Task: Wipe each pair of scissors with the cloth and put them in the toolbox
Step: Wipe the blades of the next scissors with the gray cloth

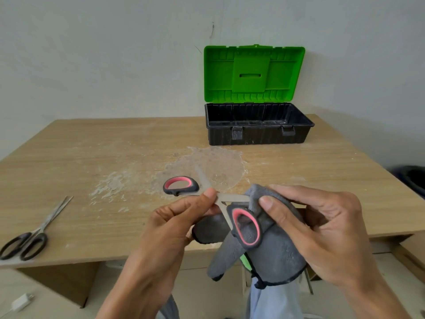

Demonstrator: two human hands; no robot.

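Scissors with pink-and-black handles (181, 185) are held spread wide above the table's front edge. My left hand (174, 224) pinches them near the pivot. One blade runs into a grey cloth (271, 254), which my right hand (322, 229) grips, thumb pressing the cloth onto that blade. The second handle loop hangs in front of the cloth. A second pair, black-handled scissors (30, 238), lies on the table at the far left. The toolbox (257, 134), black with a green lid raised, stands at the back of the table; no tool shows inside it.
The wooden table (92, 157) has a whitish scuffed patch in its middle. A white charger (21, 302) lies on the floor at lower left. A dark bin (414, 178) stands to the right of the table. The wall is right behind the toolbox.
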